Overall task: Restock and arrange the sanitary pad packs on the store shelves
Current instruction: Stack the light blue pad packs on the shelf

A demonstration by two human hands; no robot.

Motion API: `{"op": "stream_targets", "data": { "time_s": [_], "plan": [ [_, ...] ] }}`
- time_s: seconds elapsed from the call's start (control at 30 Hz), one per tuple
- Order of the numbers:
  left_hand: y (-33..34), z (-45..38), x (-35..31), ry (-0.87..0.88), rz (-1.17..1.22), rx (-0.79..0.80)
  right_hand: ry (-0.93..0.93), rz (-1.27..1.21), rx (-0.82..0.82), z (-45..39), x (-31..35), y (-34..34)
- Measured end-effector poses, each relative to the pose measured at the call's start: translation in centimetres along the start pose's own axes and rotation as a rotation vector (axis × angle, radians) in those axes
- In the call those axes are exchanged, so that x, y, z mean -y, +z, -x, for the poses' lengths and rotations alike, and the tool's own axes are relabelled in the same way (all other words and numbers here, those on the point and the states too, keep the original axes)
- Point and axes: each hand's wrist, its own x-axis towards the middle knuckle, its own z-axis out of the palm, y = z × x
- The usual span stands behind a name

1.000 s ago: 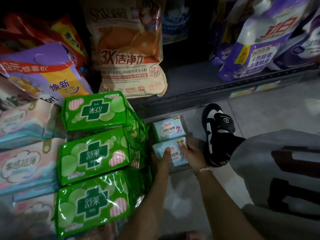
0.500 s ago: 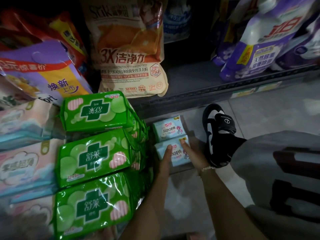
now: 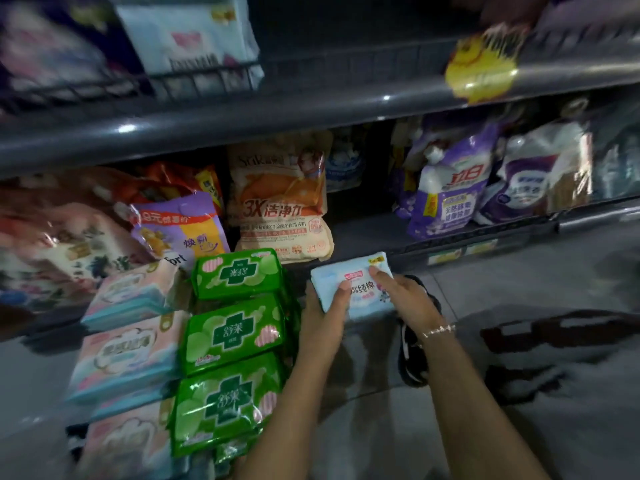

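Before dim store shelves [image 3: 311, 112], left hand [image 3: 323, 317] and right hand [image 3: 405, 299] gripped a pale blue pad pack [image 3: 360, 289], fingers curled round its edges, just right of green packs [image 3: 235, 330]; shelving it flat and label-forward would suit.

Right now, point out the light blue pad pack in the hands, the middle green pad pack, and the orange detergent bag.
light blue pad pack [image 3: 363, 289]: head view, printed front face between the hands.
middle green pad pack [image 3: 235, 332]: head view, centre cross logo.
orange detergent bag [image 3: 280, 206]: head view, front panel lettering.
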Motion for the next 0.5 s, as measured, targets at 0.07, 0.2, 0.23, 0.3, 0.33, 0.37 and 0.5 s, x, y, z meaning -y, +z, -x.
{"op": "stream_targets", "data": {
  "time_s": [0.07,0.2,0.23,0.3,0.33,0.37,0.5],
  "plan": [
    [-1.5,1.5,-3.3,0.100,-0.096,0.012,-0.127,0.036,-0.002,2.1,3.1,-0.7],
    [-4.3,4.7,-10.9,0.275,-0.122,0.015,-0.398,0.124,-0.025,6.2,10.5,-1.6],
    [-5.0,5.1,-12.7,0.317,-0.126,0.003,-0.446,0.130,-0.022,7.0,12.4,-1.7],
    [-6.4,5.9,-16.4,0.417,-0.123,-0.029,-0.563,0.130,-0.009,8.7,16.3,-1.7],
    [-7.1,6.2,-17.8,0.466,-0.110,-0.049,-0.610,0.132,0.003,9.5,17.9,-1.7],
    [-8.1,6.3,-19.8,0.526,-0.090,-0.072,-0.668,0.128,0.019,10.0,20.1,-1.6],
    [-10.8,6.4,-24.4,0.670,-0.114,-0.114,-0.796,0.105,0.091,10.8,24.9,-0.9]
  ]
}}
